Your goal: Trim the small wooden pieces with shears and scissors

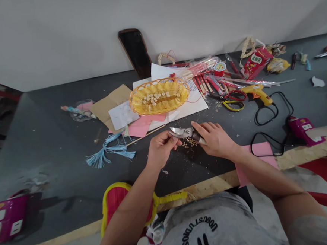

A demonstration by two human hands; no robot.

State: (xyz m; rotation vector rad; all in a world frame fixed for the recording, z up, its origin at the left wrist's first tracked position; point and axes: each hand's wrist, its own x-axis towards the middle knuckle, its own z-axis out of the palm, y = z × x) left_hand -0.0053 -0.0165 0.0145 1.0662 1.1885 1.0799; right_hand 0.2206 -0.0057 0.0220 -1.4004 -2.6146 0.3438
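My right hand (216,138) is wrapped around the handles of a pair of pruning shears (182,131), whose curved silver blades point left and look apart. Close to the blade tips, my left hand (162,147) is closed in a pinch. What its fingers hold is too small to make out. Beneath the shears lies a scatter of small pale round pieces (189,142) on the dark table (203,168). A yellow woven basket (140,108) with an orange rim stands just beyond both hands, and several small pale pieces (156,97) lie inside it.
A thin stick (147,134) and blue tassels (106,152) lie left of my hands. Scissors (234,100), a yellow glue gun (258,93) and its cable are to the right. A phone (136,49) leans against the wall. Purple boxes (304,127) sit at both sides.
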